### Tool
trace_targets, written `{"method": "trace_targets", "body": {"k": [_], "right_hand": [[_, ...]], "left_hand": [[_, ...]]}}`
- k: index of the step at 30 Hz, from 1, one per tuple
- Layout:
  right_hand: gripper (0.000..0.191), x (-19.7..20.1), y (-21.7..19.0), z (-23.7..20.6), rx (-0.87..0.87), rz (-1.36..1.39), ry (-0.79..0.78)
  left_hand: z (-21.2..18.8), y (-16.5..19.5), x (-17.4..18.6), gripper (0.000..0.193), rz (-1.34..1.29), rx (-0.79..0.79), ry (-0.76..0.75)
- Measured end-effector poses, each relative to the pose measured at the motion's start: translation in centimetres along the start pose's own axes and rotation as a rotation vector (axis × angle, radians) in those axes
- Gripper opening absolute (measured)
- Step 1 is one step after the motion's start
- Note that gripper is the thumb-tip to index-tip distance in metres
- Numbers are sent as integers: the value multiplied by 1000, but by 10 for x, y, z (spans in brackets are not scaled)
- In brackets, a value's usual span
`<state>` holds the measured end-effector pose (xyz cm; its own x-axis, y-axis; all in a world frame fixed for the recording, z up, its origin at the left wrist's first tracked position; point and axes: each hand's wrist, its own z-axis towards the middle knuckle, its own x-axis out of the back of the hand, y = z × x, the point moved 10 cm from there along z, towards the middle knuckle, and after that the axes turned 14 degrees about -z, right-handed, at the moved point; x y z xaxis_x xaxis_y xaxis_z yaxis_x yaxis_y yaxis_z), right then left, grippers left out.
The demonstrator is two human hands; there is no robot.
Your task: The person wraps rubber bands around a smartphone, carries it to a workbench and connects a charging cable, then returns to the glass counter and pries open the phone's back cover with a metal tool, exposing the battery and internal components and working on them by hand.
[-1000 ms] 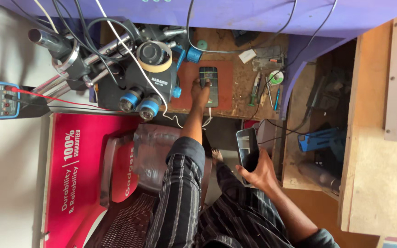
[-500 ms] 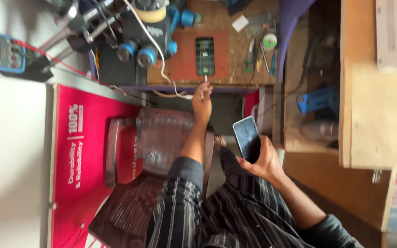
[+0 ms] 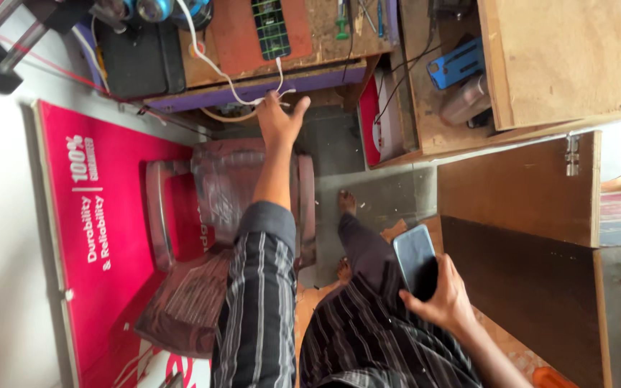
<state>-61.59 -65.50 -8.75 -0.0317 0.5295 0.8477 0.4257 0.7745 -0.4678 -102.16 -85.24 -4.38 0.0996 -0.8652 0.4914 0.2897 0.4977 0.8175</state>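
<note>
Head view?
— White cable (image 3: 235,90) hangs off the workbench edge (image 3: 267,85), running up and left; the left hand (image 3: 279,122), fingers spread, sits at its lower end, touching or just short.
— And the other?
— Right hand (image 3: 436,294) is well apart, clasping a phone (image 3: 416,260).

Dark shirt, pale stripes, sleeve (image 3: 256,287) rolled; bare feet.

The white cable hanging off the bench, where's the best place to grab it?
Probably the white cable loop drooping over the bench edge, pinched across its thin width. Come from below, where the left hand reaches: that bit hangs free, while higher up it lies flat on the benchtop.
</note>
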Motion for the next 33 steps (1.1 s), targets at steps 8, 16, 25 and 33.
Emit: {"method": "trace_targets", "body": {"k": [8,16,25,33], "right_hand": [[95,-9,1,68,-58,10,67],[96,35,-90,271,24,-56,162],[94,59,-123,332,131,0,250],[102,60,-123,313,52,22,235]], "left_hand": [[121,-54,-60,102,303,386,3],[167,-89,-87,102,429,422,-10],[185,-72,-106,81,405,304,14],[134,-52,-99,73,-96,451,75]]}}
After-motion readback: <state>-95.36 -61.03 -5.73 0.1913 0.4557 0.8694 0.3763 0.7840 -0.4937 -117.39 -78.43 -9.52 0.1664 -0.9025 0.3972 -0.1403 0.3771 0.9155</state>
